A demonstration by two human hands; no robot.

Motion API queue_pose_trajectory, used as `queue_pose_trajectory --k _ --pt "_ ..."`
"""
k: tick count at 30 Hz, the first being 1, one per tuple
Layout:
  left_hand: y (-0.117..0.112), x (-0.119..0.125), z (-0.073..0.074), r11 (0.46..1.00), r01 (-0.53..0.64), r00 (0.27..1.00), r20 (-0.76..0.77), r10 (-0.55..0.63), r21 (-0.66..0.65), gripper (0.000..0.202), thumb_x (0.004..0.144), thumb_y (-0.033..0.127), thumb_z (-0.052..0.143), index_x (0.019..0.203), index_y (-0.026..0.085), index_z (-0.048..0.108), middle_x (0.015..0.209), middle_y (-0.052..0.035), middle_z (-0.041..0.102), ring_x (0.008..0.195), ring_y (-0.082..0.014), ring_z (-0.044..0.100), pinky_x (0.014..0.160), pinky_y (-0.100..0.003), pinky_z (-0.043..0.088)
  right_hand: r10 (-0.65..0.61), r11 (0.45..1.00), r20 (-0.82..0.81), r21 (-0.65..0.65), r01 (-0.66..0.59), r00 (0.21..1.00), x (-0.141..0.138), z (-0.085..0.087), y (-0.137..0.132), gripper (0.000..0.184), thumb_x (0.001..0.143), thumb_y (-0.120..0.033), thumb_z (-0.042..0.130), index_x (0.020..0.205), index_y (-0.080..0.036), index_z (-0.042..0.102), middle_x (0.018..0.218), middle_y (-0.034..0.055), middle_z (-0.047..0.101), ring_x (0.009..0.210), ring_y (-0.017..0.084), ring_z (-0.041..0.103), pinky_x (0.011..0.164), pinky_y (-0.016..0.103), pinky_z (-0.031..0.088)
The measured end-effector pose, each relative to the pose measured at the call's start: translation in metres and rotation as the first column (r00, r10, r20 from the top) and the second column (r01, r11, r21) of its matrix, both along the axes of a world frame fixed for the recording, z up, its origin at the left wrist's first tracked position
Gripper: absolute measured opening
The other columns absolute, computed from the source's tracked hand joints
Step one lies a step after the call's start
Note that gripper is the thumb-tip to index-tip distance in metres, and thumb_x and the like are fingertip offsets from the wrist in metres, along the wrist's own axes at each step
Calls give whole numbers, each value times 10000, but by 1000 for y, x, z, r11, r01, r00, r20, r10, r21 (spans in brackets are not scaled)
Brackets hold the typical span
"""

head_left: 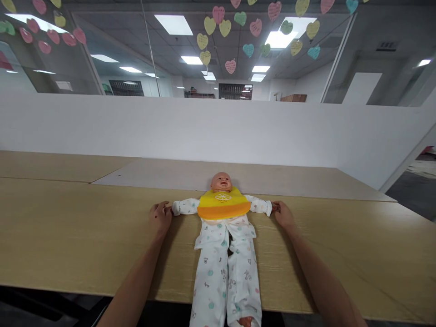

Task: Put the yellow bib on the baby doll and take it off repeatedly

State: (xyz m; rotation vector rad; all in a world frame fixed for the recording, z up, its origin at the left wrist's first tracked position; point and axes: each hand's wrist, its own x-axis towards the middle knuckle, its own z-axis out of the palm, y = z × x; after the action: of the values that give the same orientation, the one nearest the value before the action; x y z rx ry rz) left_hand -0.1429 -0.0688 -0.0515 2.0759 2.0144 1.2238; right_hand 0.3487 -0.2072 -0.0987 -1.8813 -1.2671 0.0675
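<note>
A baby doll (221,236) lies on its back on a light wooden table (68,218), its feet past the near edge. It wears white pyjamas (218,268) with small coloured prints and a yellow-orange bib (224,205). Its bald head (221,182) points away from me. Both doll arms stretch sideways. My left hand (161,217) grips the cuff of the sleeve on the left side. On the right side, my right hand (283,215) has its fingers curled on the other cuff. The doll's own hands are hidden.
A paler board (163,177) lies on the table's far part, against a white partition wall (204,131). Above the wall stand glass panels with paper hearts (225,27) stuck on them. The table's near edge runs below my forearms.
</note>
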Motion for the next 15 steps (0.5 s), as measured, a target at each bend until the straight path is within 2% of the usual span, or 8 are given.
queue_pose_trajectory --k 2,5,9,12,15 --pt "-2 2 1 1000 28 999 -19 -28 12 313 843 205 448 1050 126 669 979 -152 666 1007 -260 585 940 -369 430 -32 999 25 -6 32 999 -1 0 0 406 712 -64 431 1092 -111 569 1068 129 661 950 196 628 887 327 475" --pt "-4 5 1 997 57 998 -7 -58 -42 264 852 220 460 1001 145 665 925 -134 686 931 -253 609 843 -348 444 -53 998 70 -15 55 996 -3 1 0 362 750 -94 432 1075 -117 588 1054 129 662 954 210 615 884 339 463" --pt "-7 11 3 987 16 999 41 -10 -162 248 868 238 435 955 174 659 913 -122 713 834 -257 632 677 -337 420 -61 998 109 -25 64 992 -6 4 0 337 771 -97 412 1048 -115 603 1071 137 657 981 217 603 889 335 454" --pt "-8 15 4 980 28 999 51 -19 -199 221 852 246 463 870 174 671 872 -112 716 795 -247 634 637 -322 392 -49 998 126 -32 53 991 -8 6 0 349 746 -63 405 1009 -133 625 1057 120 666 959 196 612 873 294 456" --pt "-8 16 4 973 51 997 59 -39 -227 218 843 264 484 854 165 679 868 -114 717 794 -246 632 625 -316 375 -45 998 141 -37 50 989 -10 7 0 353 729 -54 411 978 -122 652 1032 132 675 951 213 614 873 304 455"
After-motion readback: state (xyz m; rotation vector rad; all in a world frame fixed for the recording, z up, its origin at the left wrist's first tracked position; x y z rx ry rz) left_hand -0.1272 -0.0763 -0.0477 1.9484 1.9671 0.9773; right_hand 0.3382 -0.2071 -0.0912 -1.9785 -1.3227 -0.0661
